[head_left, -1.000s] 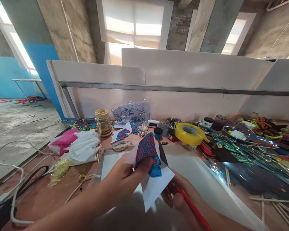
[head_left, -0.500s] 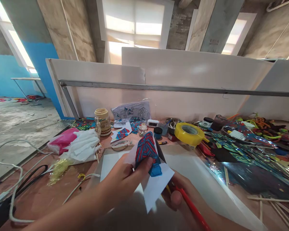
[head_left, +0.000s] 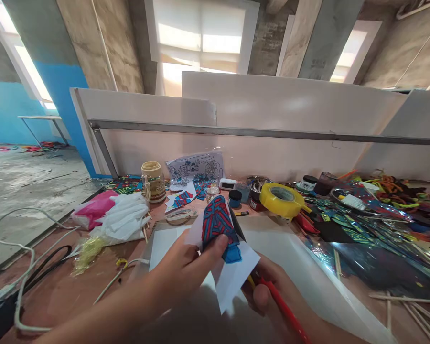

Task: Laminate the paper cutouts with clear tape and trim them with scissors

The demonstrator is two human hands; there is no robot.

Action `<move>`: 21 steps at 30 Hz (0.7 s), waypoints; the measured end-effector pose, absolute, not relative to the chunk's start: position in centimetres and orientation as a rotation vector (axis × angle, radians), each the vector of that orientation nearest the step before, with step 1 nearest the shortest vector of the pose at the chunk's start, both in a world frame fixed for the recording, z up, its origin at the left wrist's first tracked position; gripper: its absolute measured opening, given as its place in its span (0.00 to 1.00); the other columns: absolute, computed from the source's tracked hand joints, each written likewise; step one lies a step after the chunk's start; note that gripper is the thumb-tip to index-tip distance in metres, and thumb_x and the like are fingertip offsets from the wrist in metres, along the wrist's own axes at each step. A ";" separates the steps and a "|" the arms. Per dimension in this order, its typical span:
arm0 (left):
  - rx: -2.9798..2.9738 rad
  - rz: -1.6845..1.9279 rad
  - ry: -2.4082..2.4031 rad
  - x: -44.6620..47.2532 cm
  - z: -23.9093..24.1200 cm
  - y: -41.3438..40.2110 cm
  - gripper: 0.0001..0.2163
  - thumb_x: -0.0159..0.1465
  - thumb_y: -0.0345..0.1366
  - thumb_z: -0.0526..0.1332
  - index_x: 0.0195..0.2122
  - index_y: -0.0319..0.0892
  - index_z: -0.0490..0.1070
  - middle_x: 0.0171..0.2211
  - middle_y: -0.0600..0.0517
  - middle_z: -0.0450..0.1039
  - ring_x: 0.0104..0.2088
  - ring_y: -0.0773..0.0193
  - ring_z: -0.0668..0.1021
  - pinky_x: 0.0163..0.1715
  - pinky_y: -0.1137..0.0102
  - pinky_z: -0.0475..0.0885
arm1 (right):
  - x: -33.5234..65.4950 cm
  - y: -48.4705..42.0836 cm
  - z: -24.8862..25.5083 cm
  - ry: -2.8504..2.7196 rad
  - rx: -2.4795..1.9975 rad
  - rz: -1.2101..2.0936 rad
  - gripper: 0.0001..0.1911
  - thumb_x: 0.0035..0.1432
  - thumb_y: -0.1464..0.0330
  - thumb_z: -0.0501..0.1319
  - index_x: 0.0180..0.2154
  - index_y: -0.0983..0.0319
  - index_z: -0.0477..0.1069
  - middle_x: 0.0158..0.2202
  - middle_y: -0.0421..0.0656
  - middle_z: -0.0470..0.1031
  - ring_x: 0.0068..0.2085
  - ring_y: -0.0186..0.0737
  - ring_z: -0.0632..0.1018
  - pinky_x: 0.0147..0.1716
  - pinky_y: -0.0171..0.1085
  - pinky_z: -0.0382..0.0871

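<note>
My left hand (head_left: 191,263) pinches a piece of white paper (head_left: 232,284), its thumb pressed on the front. A red-and-blue coloured drawing (head_left: 218,220) with dark outlines fills the upper part of that paper. In my right hand (head_left: 274,282) is a pair of scissors (head_left: 284,306) with red handles and a bit of yellow near the fingers. One dark blade shows along the drawing's right edge; the paper hides the rest of the blades. Both hands are above a white sheet (head_left: 272,239) on the table.
Behind the hands stand a yellow tape roll (head_left: 281,200), a dark-lidded jar (head_left: 235,198) and a tan ribbed container (head_left: 153,184). Plastic bags (head_left: 120,217) and a white cable (head_left: 30,253) lie left. Wooden sticks (head_left: 404,298) and shiny strips (head_left: 376,224) crowd the right.
The paper and both hands have barely shifted. The dark blade sits at a slightly different angle beside the drawing's right edge.
</note>
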State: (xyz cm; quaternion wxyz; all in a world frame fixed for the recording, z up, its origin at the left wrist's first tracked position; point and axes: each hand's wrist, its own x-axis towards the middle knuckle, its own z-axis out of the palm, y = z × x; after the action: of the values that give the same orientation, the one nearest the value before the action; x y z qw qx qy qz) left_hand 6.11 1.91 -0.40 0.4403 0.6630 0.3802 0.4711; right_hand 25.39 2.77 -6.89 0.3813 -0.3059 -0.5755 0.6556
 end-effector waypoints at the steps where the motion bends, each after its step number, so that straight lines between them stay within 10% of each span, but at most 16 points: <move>1: 1.663 1.169 0.945 6.0 -0.4 1.9 0.11 0.68 0.41 0.58 0.31 0.43 0.72 0.28 0.54 0.75 0.28 0.64 0.73 0.31 0.73 0.73 | 25.3 2.8 -6.9 -1.462 -0.787 1.683 0.40 0.36 0.32 0.69 0.33 0.60 0.71 0.22 0.34 0.57 0.26 0.33 0.61 0.20 0.31 0.47; 21: 1.922 1.239 1.032 4.8 -0.6 2.7 0.16 0.73 0.42 0.53 0.28 0.41 0.67 0.26 0.55 0.67 0.27 0.67 0.68 0.29 0.73 0.66 | 24.8 2.9 -6.6 -1.497 -0.693 1.594 0.39 0.38 0.32 0.67 0.35 0.60 0.72 0.26 0.37 0.63 0.27 0.34 0.60 0.24 0.34 0.55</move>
State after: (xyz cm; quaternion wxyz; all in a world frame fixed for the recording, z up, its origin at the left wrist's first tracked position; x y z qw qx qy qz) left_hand 4.83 2.73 -0.57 0.3111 0.7280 0.3910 0.4694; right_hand 24.77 2.91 -6.61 0.4115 -0.2754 -0.5948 0.6333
